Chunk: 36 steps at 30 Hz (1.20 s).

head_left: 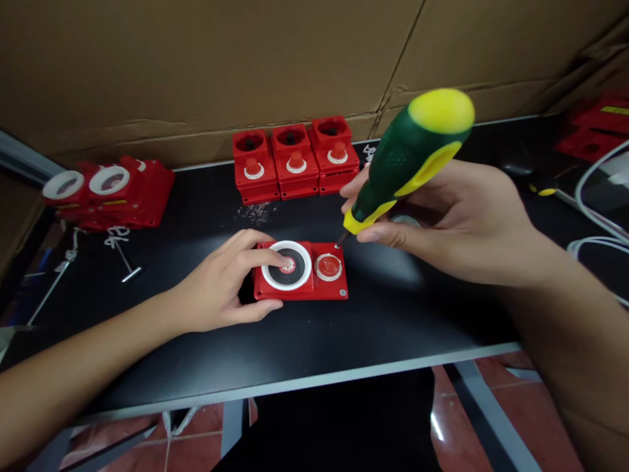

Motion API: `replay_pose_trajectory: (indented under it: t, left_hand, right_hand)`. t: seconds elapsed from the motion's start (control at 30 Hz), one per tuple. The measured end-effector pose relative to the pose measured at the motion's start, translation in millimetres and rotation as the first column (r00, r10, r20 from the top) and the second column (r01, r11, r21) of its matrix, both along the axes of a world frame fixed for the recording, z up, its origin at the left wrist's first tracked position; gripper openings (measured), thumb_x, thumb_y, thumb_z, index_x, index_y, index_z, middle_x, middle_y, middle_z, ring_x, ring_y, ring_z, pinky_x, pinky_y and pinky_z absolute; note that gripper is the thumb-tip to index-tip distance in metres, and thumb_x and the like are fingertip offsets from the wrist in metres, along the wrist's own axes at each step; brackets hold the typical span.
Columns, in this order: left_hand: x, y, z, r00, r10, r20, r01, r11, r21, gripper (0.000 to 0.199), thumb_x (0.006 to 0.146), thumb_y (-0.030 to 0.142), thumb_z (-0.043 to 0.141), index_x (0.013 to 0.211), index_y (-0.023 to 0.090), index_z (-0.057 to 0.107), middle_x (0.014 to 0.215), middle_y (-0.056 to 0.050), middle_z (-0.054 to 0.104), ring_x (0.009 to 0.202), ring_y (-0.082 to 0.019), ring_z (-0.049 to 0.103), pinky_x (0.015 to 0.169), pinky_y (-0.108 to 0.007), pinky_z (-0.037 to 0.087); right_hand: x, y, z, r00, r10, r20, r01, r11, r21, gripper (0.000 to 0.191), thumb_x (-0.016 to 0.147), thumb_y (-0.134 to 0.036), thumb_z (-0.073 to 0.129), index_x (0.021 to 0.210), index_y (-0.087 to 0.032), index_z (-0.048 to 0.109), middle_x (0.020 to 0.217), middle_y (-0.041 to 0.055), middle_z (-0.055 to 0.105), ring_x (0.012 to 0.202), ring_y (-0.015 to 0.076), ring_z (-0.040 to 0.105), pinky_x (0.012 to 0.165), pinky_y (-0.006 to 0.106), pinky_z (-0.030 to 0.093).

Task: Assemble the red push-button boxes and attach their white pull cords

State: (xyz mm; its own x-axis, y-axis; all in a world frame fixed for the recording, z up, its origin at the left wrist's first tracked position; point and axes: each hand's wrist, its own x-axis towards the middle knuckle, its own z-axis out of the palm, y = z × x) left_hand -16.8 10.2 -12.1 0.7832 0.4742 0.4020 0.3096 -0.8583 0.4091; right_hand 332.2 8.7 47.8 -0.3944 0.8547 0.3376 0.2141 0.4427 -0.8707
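A red box-shaped device (319, 292) lies on the black tabletop, with a white-rimmed round part (308, 267) on its left and a red round button (328, 266) on its right. My left hand (230, 278) is closed around the device's left end, a fingertip pressing on the centre of the round part. In my right hand (457, 216) is a green and yellow screwdriver (393, 170), held tilted near its lower end. The screwdriver's tip meets a screw (337, 246) at the device's far right corner. Another screw (343, 292) shows at the near right corner.
Three similar red units (297, 177) stand at the back against a cardboard wall (196, 65). More red units with white rings (147, 196) sit at the left, near a small metal T-bar (132, 274) on a cord. White cables (590, 244) and another red unit (594, 131) are at the right.
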Motion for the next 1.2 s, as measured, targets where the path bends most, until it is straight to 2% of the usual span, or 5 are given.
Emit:
replay_pose_trajectory:
  t: [0.17,0.47,0.77,0.97,1.2]
  left_hand:
    - [-0.5,0.1,-1.5,1.0,0.005,-0.013,-0.005,1.0,0.004,0.044,0.114,0.045,0.077,0.148,0.026,0.057,0.141,-0.016,0.065,0.121,-0.03,0.075,0.103,-0.045,0.067]
    - [-0.1,0.2,-0.6,1.0,0.006,0.005,-0.006,1.0,-0.016,0.045,0.111,0.043,0.081,0.147,0.026,0.06,0.14,-0.016,0.066,0.119,-0.031,0.076,0.102,-0.047,0.067]
    - [0.3,0.2,-0.7,0.999,0.015,0.036,-0.013,0.999,-0.048,0.051,0.105,0.039,0.088,0.147,0.03,0.062,0.141,-0.014,0.069,0.119,-0.03,0.076,0.104,-0.046,0.067]
    - [0.3,-0.9,1.3,1.0,0.012,0.002,-0.012,1.0,-0.023,0.043,0.111,0.042,0.081,0.146,0.027,0.06,0.14,-0.014,0.066,0.119,-0.029,0.076,0.102,-0.044,0.066]
    - [-0.1,-0.6,0.7,1.0,0.013,-0.005,-0.014,1.0,-0.02,0.044,0.111,0.043,0.08,0.147,0.029,0.058,0.14,-0.014,0.066,0.12,-0.029,0.076,0.102,-0.044,0.067]
  right_hand:
    - [1.8,-0.8,1.4,0.998,0.008,0.057,-0.011,0.999,0.042,0.023,0.094,-0.044,0.1,0.107,-0.031,0.087,0.119,0.0046,0.083,0.103,0.0293,0.081,0.094,0.048,0.072]
    - [10.4,1.4,12.1,0.982,0.185,0.048,-0.181,0.981,-0.071,0.032,0.105,-0.026,0.089,0.136,-0.032,0.086,0.135,0.0036,0.088,0.1,0.0229,0.084,0.086,0.038,0.073]
    - [3.4,0.9,0.9,0.998,0.032,0.061,-0.034,0.999,0.025,0.023,0.097,-0.043,0.098,0.114,-0.033,0.087,0.12,0.0043,0.085,0.104,0.0281,0.08,0.092,0.046,0.073]
    - [2.3,1.5,-6.3,0.995,0.021,0.093,-0.03,0.994,0.1,0.023,0.1,-0.05,0.094,0.113,-0.033,0.086,0.116,0.0057,0.083,0.108,0.0309,0.078,0.098,0.051,0.071]
    - [5.1,0.8,8.4,0.985,0.164,0.056,-0.16,0.984,-0.074,0.024,0.105,-0.036,0.09,0.127,-0.03,0.085,0.13,0.006,0.085,0.098,0.0242,0.081,0.085,0.04,0.072]
